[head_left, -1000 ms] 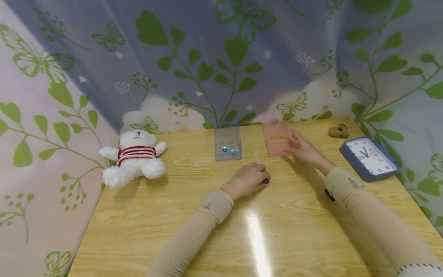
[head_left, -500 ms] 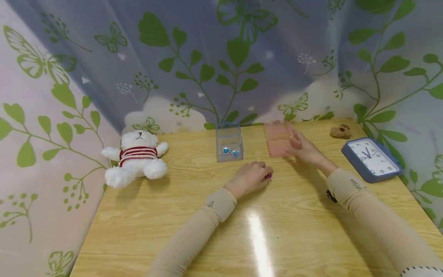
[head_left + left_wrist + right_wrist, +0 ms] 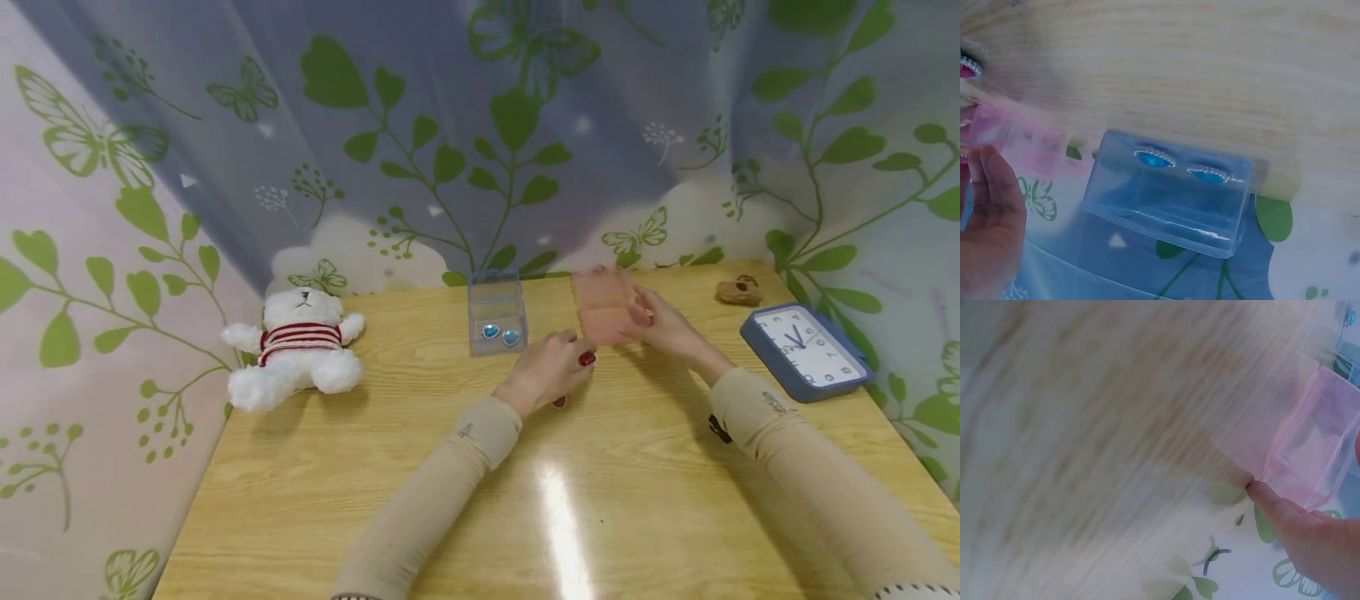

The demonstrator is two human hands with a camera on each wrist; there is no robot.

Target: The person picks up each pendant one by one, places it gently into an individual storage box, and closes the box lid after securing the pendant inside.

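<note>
Clock dial (image 3: 808,346) with numerals, unreadable small lettering on sleeve cuffs (image 3: 483,433)

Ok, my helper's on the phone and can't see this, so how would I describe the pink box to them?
Find the wooden table, then its far edge along the leaf-patterned backdrop. There, right of the blue box, sits the pink box, with the right hand at its side. Its pink tint sets it apart from its blue neighbour, which holds two blue gems.
</note>
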